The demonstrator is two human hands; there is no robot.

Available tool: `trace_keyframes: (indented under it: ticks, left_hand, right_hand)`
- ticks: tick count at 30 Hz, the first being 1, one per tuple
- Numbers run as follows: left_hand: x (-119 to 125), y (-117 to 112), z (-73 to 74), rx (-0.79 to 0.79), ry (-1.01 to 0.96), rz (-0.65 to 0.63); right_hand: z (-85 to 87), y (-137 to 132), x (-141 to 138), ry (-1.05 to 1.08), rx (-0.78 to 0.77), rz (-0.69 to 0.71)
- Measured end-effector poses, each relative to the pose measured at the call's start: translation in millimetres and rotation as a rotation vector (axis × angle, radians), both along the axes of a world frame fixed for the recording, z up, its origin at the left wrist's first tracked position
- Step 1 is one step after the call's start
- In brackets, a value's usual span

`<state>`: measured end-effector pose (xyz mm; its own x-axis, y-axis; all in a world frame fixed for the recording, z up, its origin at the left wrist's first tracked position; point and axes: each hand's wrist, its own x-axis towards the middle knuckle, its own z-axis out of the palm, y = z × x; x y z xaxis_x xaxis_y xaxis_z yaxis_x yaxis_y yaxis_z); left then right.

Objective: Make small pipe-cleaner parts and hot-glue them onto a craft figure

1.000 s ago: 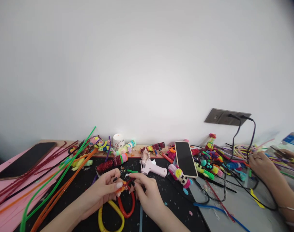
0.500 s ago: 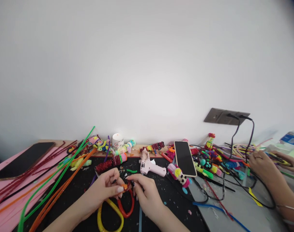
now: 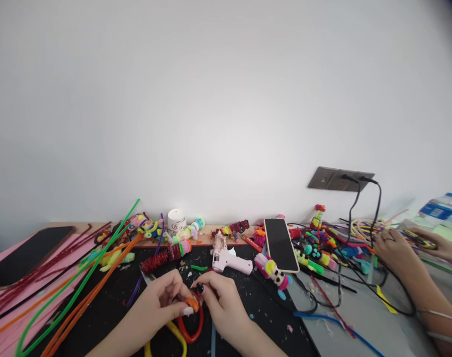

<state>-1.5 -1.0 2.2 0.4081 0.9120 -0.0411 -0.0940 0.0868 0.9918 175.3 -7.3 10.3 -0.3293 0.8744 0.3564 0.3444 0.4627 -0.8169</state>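
Note:
Just above a pair of scissors, my two hands meet over a small orange fuzzy piece. My left hand (image 3: pixel 166 300) pinches this orange pipe cleaner piece (image 3: pixel 191 303) between thumb and fingers. Close against it, my right hand (image 3: pixel 226 302) has its fingertips pressed together at a dark red bit beside the orange; the fingers hide most of it. The scissors' red handle loop (image 3: pixel 199 325) and yellow handle loop (image 3: pixel 180 337) lie on the black mat (image 3: pixel 263 317) under my hands, partly covered. A dark red wrapped pipe cleaner figure (image 3: pixel 162 259) lies beyond my left hand.
A pale pink glue gun (image 3: pixel 231 260) lies ahead, near a phone (image 3: pixel 281 245) and a paper cup (image 3: pixel 176 220). Long pipe cleaners (image 3: pixel 95 282) spread at left. At right, another person's hands (image 3: pixel 397 250) work among cables and pipe cleaners.
The view has shifted slightly, moving the background leftward. My hands sit a little lower in the picture, still pinched together at the orange piece.

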Motion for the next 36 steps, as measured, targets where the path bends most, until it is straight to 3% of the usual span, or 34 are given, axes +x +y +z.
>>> trace_keyframes:
  ticks: [11, 26, 36]
  left_hand:
    - [3.8, -5.9, 4.2, -0.011, 0.075, -0.039]
    - [2.0, -3.4, 6.4, -0.086, -0.107, -0.119]
    - [-0.1, -0.8, 6.6, -0.073, -0.092, -0.016]
  right_hand:
    - [1.7, -3.2, 1.0, -0.02, -0.014, -0.007]
    - [1.0, -3.3, 1.8, -0.046, -0.034, 0.022]
    - [1.7, -1.8, 1.2, -0.098, -0.008, -0.001]
